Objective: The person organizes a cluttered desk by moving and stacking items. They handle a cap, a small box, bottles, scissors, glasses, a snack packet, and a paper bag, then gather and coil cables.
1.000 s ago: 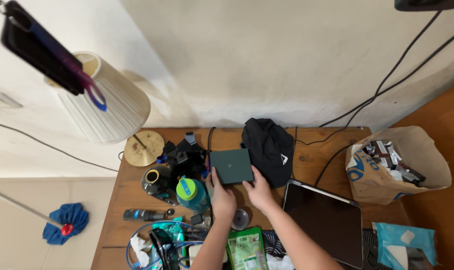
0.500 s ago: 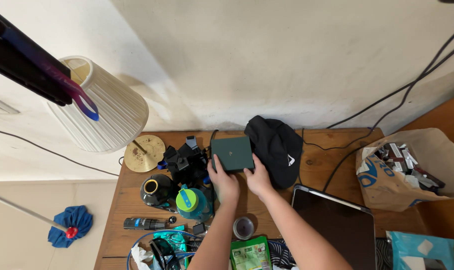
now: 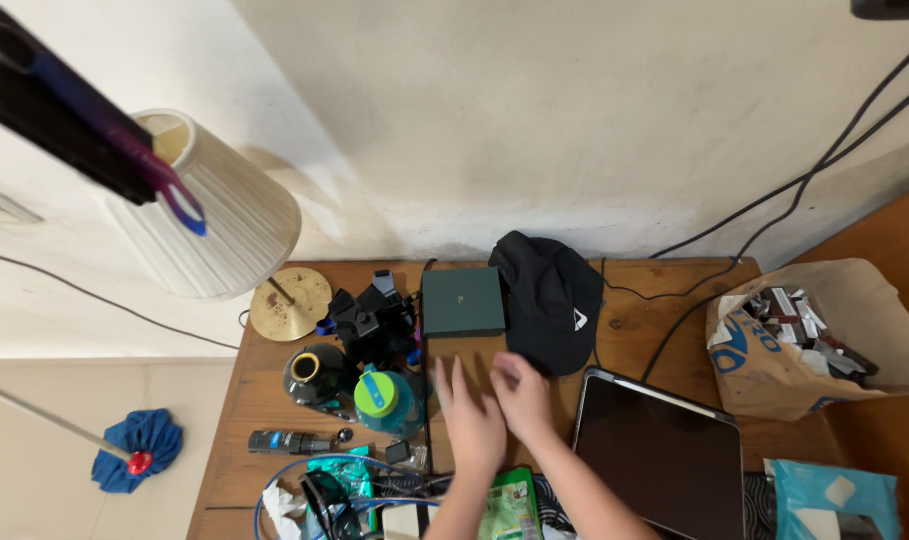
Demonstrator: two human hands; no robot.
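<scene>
Head view: looking straight down at a messy wooden counter [image 3: 634, 330], two bare hands in the near middle, both a bit blurred

Left hand: left hand [image 3: 471, 420] is flat-ish with the fingers spread, palm down, holding nothing as far as I can tell; fingertips point toward the wall

Right hand: right hand [image 3: 521, 392] sits just beside the left one, a touch further in, fingers loosely curled and apart, also empty; blur makes it hard to say whether either one touches the wood

Box: dark green box [image 3: 462, 301] lies flat on the counter straight beyond both hands, toward the wall, with a strip of bare wood between it and the fingertips, so apart, not touching

Box axis: close to square, slightly wider left to right, edges roughly square with the counter's back edge

Which hand is nearer: pretty even; the left lines up more with the box's middle, the right with its right-hand corner

Left of the hands: teal bottle with a green lid [image 3: 381, 395], then a dark vase with a gold rim [image 3: 307, 370]

Right of the hands: dark tablet [image 3: 660, 450] lying flat

Beside the box: black cap [image 3: 549, 295] against its right edge, pile of black clips [image 3: 369, 318] on its left

Far back: lamp with a cream shade [image 3: 219, 215] at the left corner, paper bag [image 3: 804, 335] off to the right
</scene>
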